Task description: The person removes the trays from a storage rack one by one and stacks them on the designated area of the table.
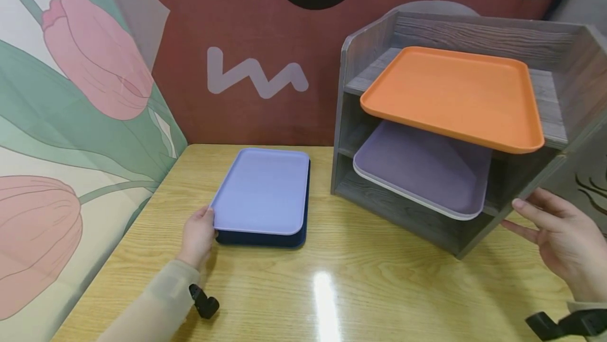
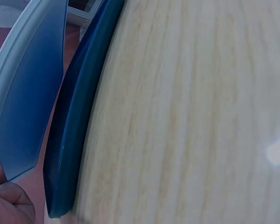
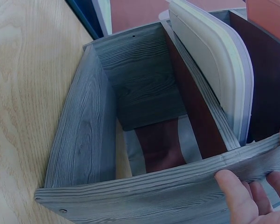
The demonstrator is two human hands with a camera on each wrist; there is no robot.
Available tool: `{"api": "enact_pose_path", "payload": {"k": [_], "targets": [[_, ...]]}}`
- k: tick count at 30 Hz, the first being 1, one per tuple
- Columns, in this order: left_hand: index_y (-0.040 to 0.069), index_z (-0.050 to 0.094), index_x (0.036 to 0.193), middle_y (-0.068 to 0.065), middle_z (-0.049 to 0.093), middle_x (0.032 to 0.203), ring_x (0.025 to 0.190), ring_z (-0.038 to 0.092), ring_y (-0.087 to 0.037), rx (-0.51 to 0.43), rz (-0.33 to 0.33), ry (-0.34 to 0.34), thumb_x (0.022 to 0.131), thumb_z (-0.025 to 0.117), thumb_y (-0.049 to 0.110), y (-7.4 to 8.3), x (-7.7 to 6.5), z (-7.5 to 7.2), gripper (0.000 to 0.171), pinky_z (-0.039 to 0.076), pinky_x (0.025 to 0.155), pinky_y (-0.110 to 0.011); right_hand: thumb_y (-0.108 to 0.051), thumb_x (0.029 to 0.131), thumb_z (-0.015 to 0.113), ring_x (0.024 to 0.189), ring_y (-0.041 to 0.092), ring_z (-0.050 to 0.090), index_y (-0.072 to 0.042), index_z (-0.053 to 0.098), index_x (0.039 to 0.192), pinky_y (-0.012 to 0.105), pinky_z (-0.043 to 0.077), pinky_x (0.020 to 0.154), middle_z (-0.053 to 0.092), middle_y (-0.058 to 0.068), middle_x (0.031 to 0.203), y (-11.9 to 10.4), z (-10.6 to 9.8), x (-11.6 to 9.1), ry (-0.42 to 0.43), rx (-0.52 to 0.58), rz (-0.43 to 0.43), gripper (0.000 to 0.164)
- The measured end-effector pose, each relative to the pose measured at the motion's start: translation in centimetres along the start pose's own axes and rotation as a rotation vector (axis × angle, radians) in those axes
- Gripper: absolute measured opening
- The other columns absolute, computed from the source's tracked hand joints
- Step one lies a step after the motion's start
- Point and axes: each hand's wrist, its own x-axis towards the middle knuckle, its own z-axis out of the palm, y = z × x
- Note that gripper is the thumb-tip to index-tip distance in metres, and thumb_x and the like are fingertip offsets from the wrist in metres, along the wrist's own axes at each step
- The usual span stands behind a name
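My left hand (image 1: 196, 234) pinches the near left corner of a periwinkle-blue tray (image 1: 263, 192). Below it a dark navy tray (image 1: 261, 240) lies on the table; in the left wrist view a gap separates the held tray from this navy tray (image 2: 67, 154). My right hand (image 1: 564, 236) is at the right side of a grey wooden shelf (image 1: 583, 78), its fingertips touching the side panel's edge. An orange tray (image 1: 455, 97) lies on the shelf's upper level, jutting forward. Under it a purple tray (image 1: 427, 168) sits on a white-rimmed one on the middle level.
The shelf's bottom compartment (image 3: 144, 88) shows in the right wrist view, under the stacked trays. A wood-grain table (image 1: 265, 289) spreads in front. A patterned cloth wall (image 1: 246, 115) rises behind, and a flowered one (image 1: 95, 163) bounds the left.
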Motion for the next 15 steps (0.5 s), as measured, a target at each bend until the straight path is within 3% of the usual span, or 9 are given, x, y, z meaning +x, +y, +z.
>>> {"api": "enact_pose_path", "payload": {"k": [7, 15], "targets": [[-0.012, 0.046, 0.133, -0.008, 0.058, 0.093, 0.061, 0.044, -0.009, -0.002, 0.005, 0.015, 0.104, 0.035, 0.02, -0.27, -0.05, 0.39, 0.045, 0.038, 0.057, -0.022, 0.008, 0.094, 0.052, 0.084, 0.01, 0.059, -0.006, 0.061, 0.093, 0.03, 0.057, 0.067, 0.052, -0.002, 0.091, -0.03, -0.01, -0.04, 0.0, -0.007, 0.005, 0.017], [-0.013, 0.045, 0.134, -0.017, 0.058, 0.104, 0.067, 0.047, -0.012, 0.028, -0.01, 0.009, 0.104, 0.034, 0.02, -0.48, -0.35, 0.71, 0.046, 0.039, 0.06, -0.023, 0.007, 0.094, 0.053, 0.083, 0.01, 0.059, -0.007, 0.061, 0.093, 0.029, 0.057, 0.066, 0.052, -0.002, 0.091, -0.02, 0.05, -0.04, 0.015, -0.018, 0.005, 0.015]]}}
